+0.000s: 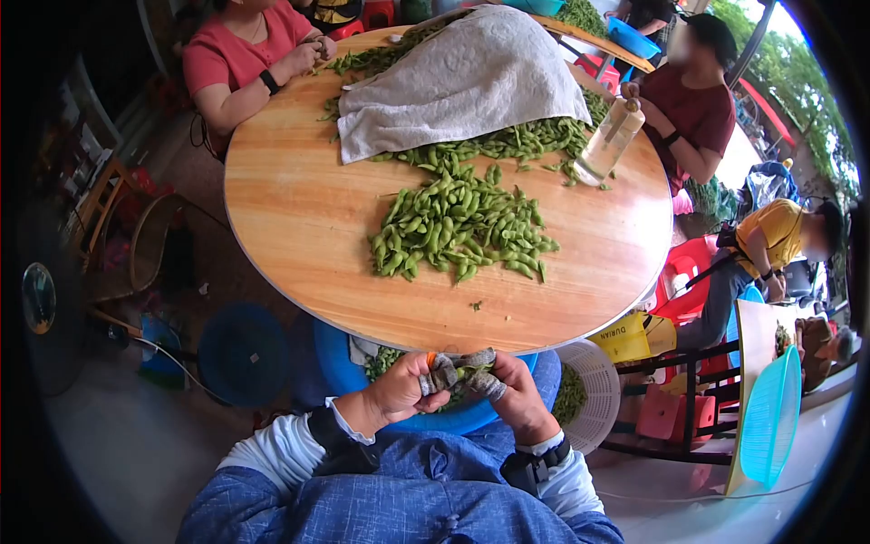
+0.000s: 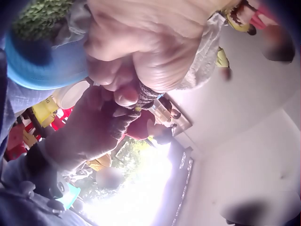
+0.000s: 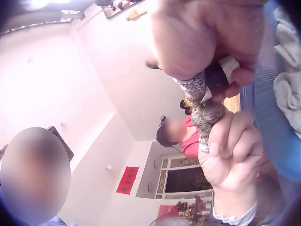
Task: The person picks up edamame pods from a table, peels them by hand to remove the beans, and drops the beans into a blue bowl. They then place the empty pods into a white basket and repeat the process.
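Observation:
Just past the near table edge, my left hand point(image 1: 399, 390) and right hand point(image 1: 521, 399) meet over a blue basin point(image 1: 329, 354). Their thumbs and fingertips pinch a green soybean pod point(image 1: 464, 372) between them, mostly hidden by the fingers. Grey knitted covers wrap several fingers point(image 3: 203, 129) of both hands. Shelled green beans point(image 1: 382, 363) show in the basin beneath. On the wooden table point(image 1: 299, 199) ahead lies a loose heap of soybean pods point(image 1: 444, 222).
A grey cloth point(image 1: 471, 82) drapes a larger mound of pods at the back, beside a clear bottle point(image 1: 609, 145). A white perforated basket point(image 1: 598, 399) stands right of the basin. Two people sit across the table, in a pink shirt point(image 1: 227, 54) and a maroon shirt point(image 1: 698, 118).

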A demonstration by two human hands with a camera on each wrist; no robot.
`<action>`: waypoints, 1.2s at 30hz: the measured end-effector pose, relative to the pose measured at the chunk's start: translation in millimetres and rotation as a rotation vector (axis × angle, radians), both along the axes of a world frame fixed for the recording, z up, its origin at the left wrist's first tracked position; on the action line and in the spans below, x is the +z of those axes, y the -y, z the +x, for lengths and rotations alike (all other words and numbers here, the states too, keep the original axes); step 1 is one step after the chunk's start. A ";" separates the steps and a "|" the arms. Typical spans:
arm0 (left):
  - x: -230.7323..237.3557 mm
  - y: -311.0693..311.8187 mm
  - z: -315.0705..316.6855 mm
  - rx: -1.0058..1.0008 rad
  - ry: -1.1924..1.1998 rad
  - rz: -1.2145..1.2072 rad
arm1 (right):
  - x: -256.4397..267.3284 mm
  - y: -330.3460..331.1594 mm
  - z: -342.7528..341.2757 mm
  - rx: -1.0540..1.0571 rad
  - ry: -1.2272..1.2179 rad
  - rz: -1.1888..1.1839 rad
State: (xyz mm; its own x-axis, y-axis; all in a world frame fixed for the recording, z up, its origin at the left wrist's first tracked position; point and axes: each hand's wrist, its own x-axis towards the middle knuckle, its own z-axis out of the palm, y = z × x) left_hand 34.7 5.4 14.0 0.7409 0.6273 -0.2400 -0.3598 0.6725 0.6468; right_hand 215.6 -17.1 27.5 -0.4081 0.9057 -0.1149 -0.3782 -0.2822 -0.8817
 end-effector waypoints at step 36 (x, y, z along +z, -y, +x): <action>19.5 -6.8 -4.1 -0.059 -0.314 0.419 | -0.9 2.6 -9.8 -0.018 0.067 0.021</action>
